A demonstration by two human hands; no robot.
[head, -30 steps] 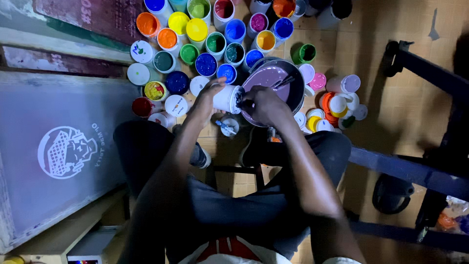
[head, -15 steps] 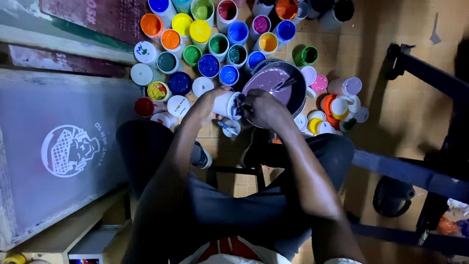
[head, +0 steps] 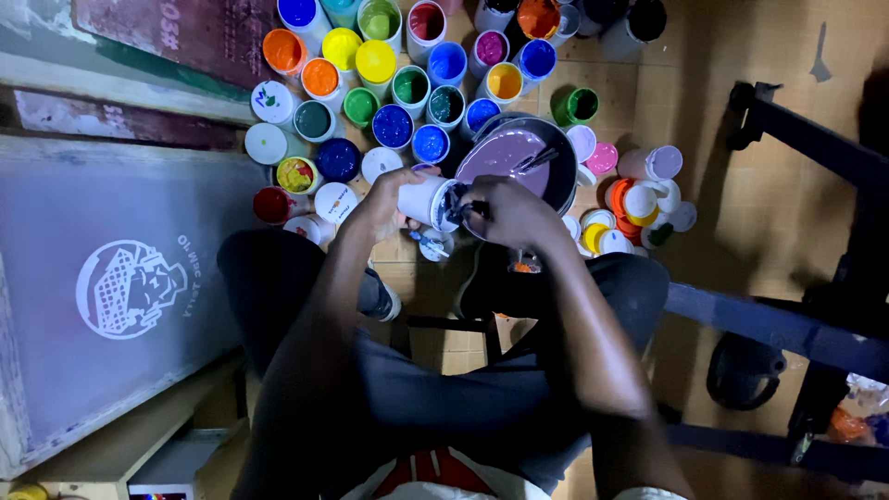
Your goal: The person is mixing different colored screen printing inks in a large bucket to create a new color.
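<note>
Between both grips: white jar (head: 428, 198) tipped sideways, clasped by left hand (head: 387, 202); right hand (head: 505, 213) pinches small tool at its mouth. Beyond right grip: bowl (head: 556, 148) already holds purple paint; scooping unfinished.

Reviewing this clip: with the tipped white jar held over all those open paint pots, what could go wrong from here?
1. The left hand holds the white jar on its side while the right hand works at its mouth; paint may drip onto the floor or shoes.
2. The bowl of lilac paint sits right beside that hand; a knock could slop it.
3. Open pots nearby could catch stray drops.
</note>
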